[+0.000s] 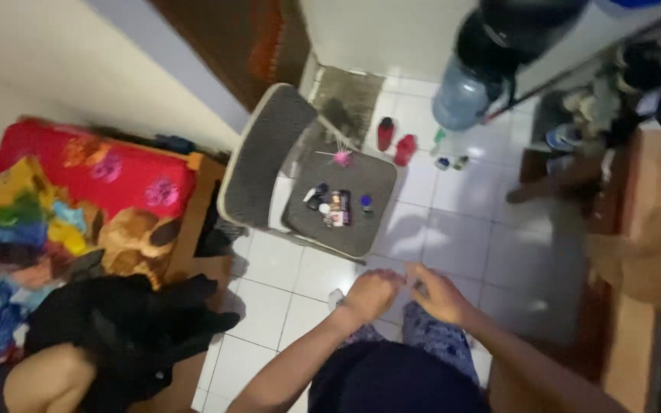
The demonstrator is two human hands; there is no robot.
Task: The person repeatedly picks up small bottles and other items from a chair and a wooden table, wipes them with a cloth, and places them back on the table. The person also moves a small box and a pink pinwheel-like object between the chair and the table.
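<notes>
Meeting above one grey chair (258,157), left hand (372,294) fisted, right hand (439,294) grip unclear; two red bottles (395,141).

Looking down on a white tiled floor (460,237). Left hand (372,294) curled into a loose fist, right hand (439,294) just beside it, fingers bent; too blurred to tell whether anything sits between them. Ahead, a grey folding chair (269,153) carrying small cosmetic items (336,206) and a pink brush (342,157). Two red bottles (394,141) standing on the floor behind, near a blue water jug (459,99). At left, a bed with a red floral sheet (109,172) and dark clothes (131,321).
</notes>
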